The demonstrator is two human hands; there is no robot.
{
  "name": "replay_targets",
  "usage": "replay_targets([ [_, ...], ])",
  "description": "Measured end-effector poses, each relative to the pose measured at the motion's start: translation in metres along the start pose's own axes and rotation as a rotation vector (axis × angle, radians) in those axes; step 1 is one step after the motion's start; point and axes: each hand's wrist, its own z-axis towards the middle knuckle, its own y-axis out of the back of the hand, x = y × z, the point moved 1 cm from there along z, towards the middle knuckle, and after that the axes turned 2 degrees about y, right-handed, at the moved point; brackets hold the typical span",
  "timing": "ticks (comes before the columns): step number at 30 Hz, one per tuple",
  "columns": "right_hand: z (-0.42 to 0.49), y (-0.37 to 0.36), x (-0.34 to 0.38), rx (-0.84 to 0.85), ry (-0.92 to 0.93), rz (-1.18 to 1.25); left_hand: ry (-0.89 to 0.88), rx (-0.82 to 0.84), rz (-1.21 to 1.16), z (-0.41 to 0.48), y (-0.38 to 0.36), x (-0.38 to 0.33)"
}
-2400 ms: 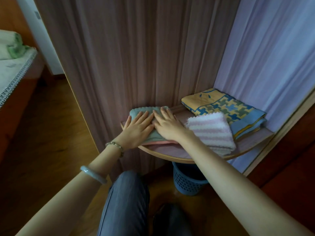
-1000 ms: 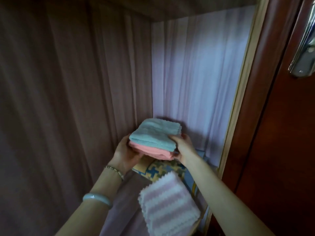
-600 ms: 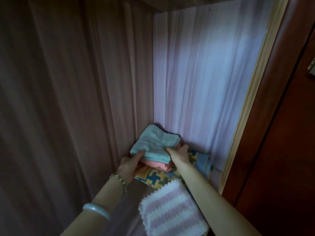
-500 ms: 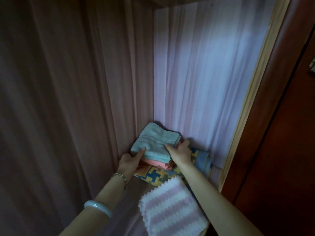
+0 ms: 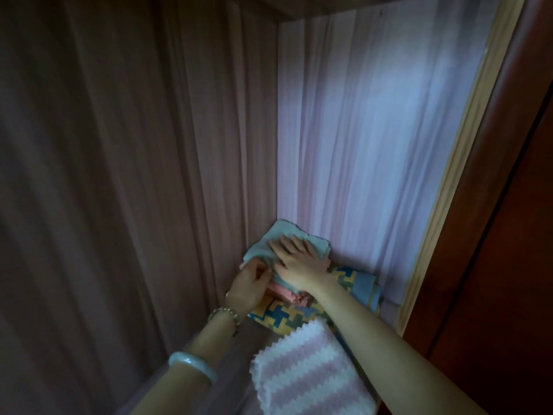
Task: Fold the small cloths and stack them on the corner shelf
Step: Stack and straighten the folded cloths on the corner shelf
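Teal cloth (image 5: 263,244), folded, atop a folded pink cloth (image 5: 284,292); both lie on a patterned towel (image 5: 287,317) in the back corner of the shelf (image 5: 257,339). Right hand (image 5: 299,260) lies flat on the teal cloth, fingers straight; left hand (image 5: 250,284) pinches its near-left edge with curled fingers. Striped cloth (image 5: 308,375), folded, in front.

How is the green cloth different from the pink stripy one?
The green cloth is plain; the stripy cloth has pink and white zigzag bands. The green cloth tops a pile, handled by the left hand and right hand; the stripy cloth lies nearer, no hand on it. Both are folded.
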Motion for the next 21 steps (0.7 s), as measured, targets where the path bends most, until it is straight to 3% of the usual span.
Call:
replay_targets([
  [2,0.005,0.004,-0.003,0.061,-0.007,0.067,-0.038,-0.182,0.127,-0.006,0.002,-0.004],
  [4,0.007,0.015,-0.005,-0.004,0.007,0.114,-0.192,-0.331,0.236,-0.011,0.008,-0.005],
  [6,0.007,0.015,-0.011,-0.014,0.023,0.047,-0.295,-0.256,0.419,-0.014,0.008,-0.005],
  [9,0.0,-0.003,-0.019,0.106,-0.026,0.006,-0.241,-0.067,0.648,-0.013,0.001,0.004],
  [13,0.0,0.008,-0.017,-0.009,-0.014,0.172,-0.27,-0.177,0.52,-0.018,0.003,-0.001],
  [15,-0.002,0.016,-0.017,-0.096,-0.025,0.187,-0.266,-0.146,0.554,-0.02,0.007,0.0],
  [19,-0.025,0.003,-0.009,0.02,-0.11,0.213,-0.12,-0.159,0.557,-0.029,0.002,0.005],
  [21,-0.037,0.001,-0.004,-0.075,-0.162,0.351,-0.106,-0.222,0.435,-0.037,0.002,0.003],
])
